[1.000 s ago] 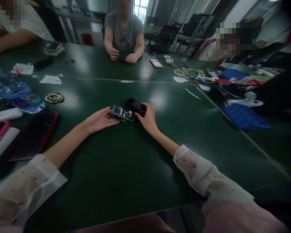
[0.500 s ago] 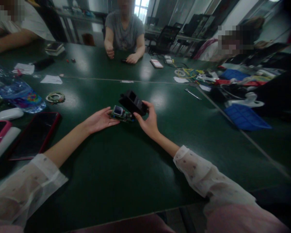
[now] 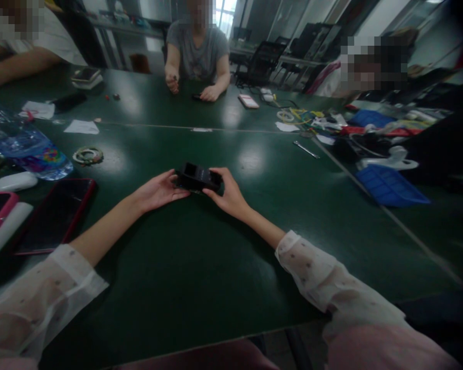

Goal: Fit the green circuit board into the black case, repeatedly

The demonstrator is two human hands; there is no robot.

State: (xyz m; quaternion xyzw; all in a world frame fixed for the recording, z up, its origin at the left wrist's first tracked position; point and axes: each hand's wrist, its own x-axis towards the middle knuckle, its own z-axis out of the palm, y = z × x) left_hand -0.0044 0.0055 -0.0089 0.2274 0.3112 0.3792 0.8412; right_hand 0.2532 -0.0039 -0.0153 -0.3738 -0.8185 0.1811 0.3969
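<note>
Midway across a green desk (image 3: 200,267), the left hand (image 3: 154,192) and right hand (image 3: 229,192) clasp opposite ends of a black casing (image 3: 199,178), apparently aligning it, so gentle, even pressure seems needed next.

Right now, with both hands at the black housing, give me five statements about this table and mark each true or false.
1. The right hand grips the black housing. True.
2. The left hand lies flat on a phone. False: the left hand is at the left end of the housing.
3. A wrench lies to the right of the housing. True.
4. The plastic bottle is on the right. False: the plastic bottle is on the left.
5. The red-edged phone is nearer the camera than the wrench. True.
</note>
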